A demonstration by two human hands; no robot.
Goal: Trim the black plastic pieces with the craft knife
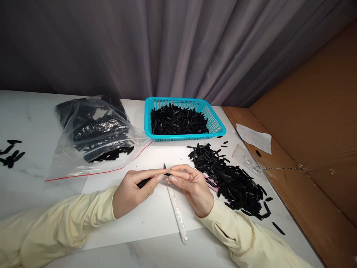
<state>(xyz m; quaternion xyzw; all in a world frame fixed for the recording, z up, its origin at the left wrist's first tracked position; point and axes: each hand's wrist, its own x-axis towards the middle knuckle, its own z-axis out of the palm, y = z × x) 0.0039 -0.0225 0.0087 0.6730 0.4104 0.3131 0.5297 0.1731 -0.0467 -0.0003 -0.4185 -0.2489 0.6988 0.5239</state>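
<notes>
My left hand (136,190) is curled around some small, elongated black pieces (143,182), which show between its thumb and fingers. My right hand (192,188) meets it fingertip to fingertip, thumb and fingers pinched at a dark piece (168,174) that is mostly hidden. Beneath the fingertips lies a slim knife with a dark pointed tip and a handle wrapped in clear plastic (176,214). It rests on a white sheet of paper (119,227). Right of my right hand spreads a loose heap of black pieces (237,182), partly over a pink item (212,184).
A blue plastic basket (185,137) filled with black pieces stands at the back. Left of it, a clear zip bag (95,137) holds more. Several stray pieces (12,154) lie far left. Cardboard (312,104) walls the right side, with a paper slip (253,137) on it.
</notes>
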